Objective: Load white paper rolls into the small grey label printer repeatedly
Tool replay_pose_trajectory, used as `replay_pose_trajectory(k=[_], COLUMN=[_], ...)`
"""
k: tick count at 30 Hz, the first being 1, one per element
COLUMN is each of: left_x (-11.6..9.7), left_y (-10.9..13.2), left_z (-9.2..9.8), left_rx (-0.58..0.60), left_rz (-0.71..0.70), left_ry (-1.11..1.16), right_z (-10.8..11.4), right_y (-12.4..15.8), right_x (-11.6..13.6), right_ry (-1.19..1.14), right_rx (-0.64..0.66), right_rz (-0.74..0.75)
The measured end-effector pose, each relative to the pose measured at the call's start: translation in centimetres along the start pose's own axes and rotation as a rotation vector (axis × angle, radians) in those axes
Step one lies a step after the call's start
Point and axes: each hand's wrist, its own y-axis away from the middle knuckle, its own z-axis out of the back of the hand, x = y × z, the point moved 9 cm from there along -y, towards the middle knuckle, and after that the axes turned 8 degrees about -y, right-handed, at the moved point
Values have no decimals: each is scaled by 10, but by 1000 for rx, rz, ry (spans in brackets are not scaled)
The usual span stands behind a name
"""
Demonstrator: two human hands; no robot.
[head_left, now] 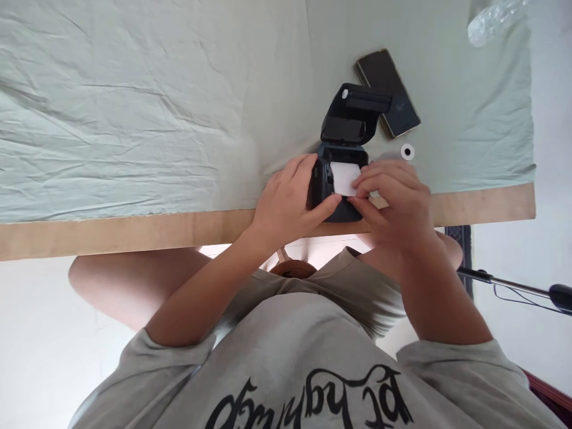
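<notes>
A small black printer (343,132) stands with its lid open near the table's front edge. White paper (345,177) lies in its open bay. My left hand (288,199) is wrapped round the printer's left side, thumb across its front. My right hand (395,202) is closed in a pinch on the right edge of the white paper. Both forearms reach over the wooden edge from my lap.
A dark phone (388,92) lies just behind the printer. A small white ring (407,151) sits to its right. Crumpled clear plastic (494,19) is at the far right corner. The table (134,229) has a pale green cloth. A black rod (513,286) juts in at right.
</notes>
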Motion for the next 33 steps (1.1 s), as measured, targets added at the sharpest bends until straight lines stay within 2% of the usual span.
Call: replay_pose_trajectory(k=[4, 7, 10, 11, 14, 17, 20, 24, 25, 27, 31, 33], left_x=[0, -2, -3, -3, -3, -4, -5, -6, -6, -5, -4, -3], left_y=[-3, -5, -5, -5, -5, -5, -5, -4, -4, -4, -5, -5], left_z=[0, -3, -6, -6, -5, -4, -5, -5, -5, -6, -5, -7], left_rx=[-13, -15, 8, 12, 5, 6, 22, 31, 33, 30, 5, 9], left_rz=[26, 38, 32, 29, 23, 30, 37, 34, 35, 35, 26, 22], left_ry=[3, -53, -81, -81, -75, -85, -93, -91, -94, -101, -98, -103], right_z=[-2, 9, 34, 38, 33, 22, 20, 39, 41, 36, 17, 16], right_y=[18, 17, -2, -11, -42, -56, -44, -13, -11, -19, -57, -64], right_x=[13, 13, 4, -3, -20, -25, -17, -15, -18, -26, -34, -30], right_ry=[-21, -46, 30, 81, 103, 79, 42, 30, 45, 70, 45, 27], right_rx=[22, -7, -148, -152, -38, 27, -18, -214, -228, -161, 71, 72], right_rz=[18, 36, 61, 43, -5, -55, -62, -22, -6, 24, 38, -23])
